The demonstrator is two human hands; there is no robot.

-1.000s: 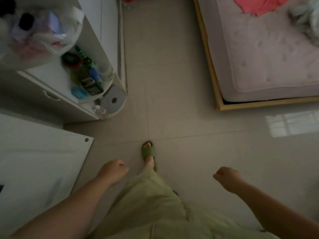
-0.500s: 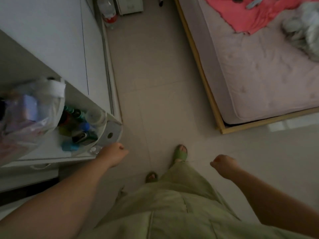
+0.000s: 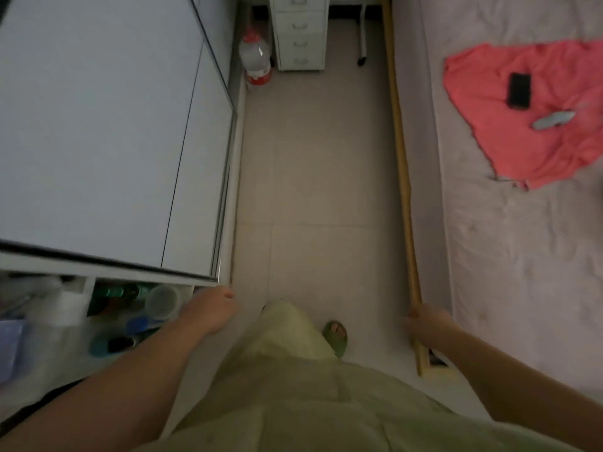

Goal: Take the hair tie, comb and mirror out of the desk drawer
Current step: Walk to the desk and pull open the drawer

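Note:
A white drawer unit (image 3: 299,31) with several closed drawers stands at the far end of the floor aisle, top centre. No hair tie, comb or mirror shows. My left hand (image 3: 212,309) hangs as a loose fist beside the corner of the white wardrobe (image 3: 98,132), holding nothing. My right hand (image 3: 424,324) is a loose fist too, next to the bed's wooden frame edge (image 3: 403,177), with nothing in it. I stand in the tiled aisle in green trousers and a green slipper (image 3: 336,336).
A large water bottle (image 3: 255,62) stands by the wardrobe near the drawer unit. A shelf with bottles and jars (image 3: 130,318) is at lower left. The bed (image 3: 509,239) on the right carries a red cloth (image 3: 528,151), a black phone (image 3: 518,90) and a grey object (image 3: 553,120).
The view has swung from the floor up along the aisle, bringing the drawer unit into sight. I have stepped forward; both fists stay low at my sides.

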